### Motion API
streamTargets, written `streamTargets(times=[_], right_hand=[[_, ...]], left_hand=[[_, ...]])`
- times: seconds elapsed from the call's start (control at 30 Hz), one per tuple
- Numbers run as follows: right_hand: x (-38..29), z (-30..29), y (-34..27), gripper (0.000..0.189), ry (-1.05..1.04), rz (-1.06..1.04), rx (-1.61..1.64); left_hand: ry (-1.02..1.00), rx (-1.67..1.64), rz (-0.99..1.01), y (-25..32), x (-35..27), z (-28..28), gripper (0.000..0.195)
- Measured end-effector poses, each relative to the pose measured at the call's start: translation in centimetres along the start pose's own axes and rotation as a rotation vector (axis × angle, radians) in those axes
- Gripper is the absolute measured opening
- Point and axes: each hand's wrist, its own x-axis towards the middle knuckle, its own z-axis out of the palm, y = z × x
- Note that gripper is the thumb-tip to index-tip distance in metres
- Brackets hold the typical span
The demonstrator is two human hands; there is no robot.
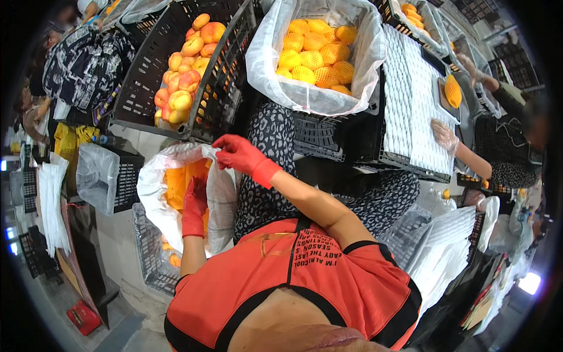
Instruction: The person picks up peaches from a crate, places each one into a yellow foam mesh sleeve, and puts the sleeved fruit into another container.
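A white woven sack [151,193] stands before me at the left with its mouth open, and orange foam net sleeves [175,187] lie inside it. My left hand [195,207], in a red glove, reaches into the sack beside the sleeves; its fingers are partly hidden. The red-gloved right hand [239,156] pinches the sack's rim at its far right side. Beyond the sack, peaches [189,83] fill part of a black plastic crate [145,79]. To the right of that, a crate with a white liner [268,66] holds fruits in yellow-orange foam nets [312,59].
A lined black crate [99,176] stands left of the sack, and a crate with loose fruit [154,259] is beneath it. White foam nets [415,97] cover a crate at right, by a scale [448,99] bearing one netted fruit. A co-worker's gloved hand [444,134] touches the nets.
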Motion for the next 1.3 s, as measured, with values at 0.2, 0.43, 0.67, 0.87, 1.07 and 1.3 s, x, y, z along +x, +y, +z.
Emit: streamTargets(times=[0.2, 0.43, 0.67, 0.87, 1.07, 1.3], right_hand=[[-2.8, -12.2, -12.9, 0.024, 0.260, -0.304, -0.228], [3.7, -35.9, -21.4, 0.025, 0.841, -0.330, -0.721], [10.8, -37.6, -16.6, 0.033, 0.634, 0.570, -1.444], [5.1, -52.3, -12.5, 0.050, 0.728, 0.449, -1.710], [10.4, -43.9, -17.1, 0.042, 0.182, 1.024, -2.056], [6.8, -45.1, -16.2, 0.038, 0.296, 0.631, -2.049]], left_hand=[[0.013, -0.027, -0.385, 8.5, -3.9, -1.1, 0.041], [0.197, 1.214, -0.195, 25.5, 1.0, 4.9, 0.042], [-0.392, -0.036, -0.020, 24.7, 1.3, 17.4, 0.026], [-0.752, -0.067, -0.014, 22.1, 6.7, 25.9, 0.026], [-0.895, 0.150, 0.120, 21.4, 10.5, 27.0, 0.026], [-0.904, 0.204, 0.165, 19.8, 11.3, 27.5, 0.025]])
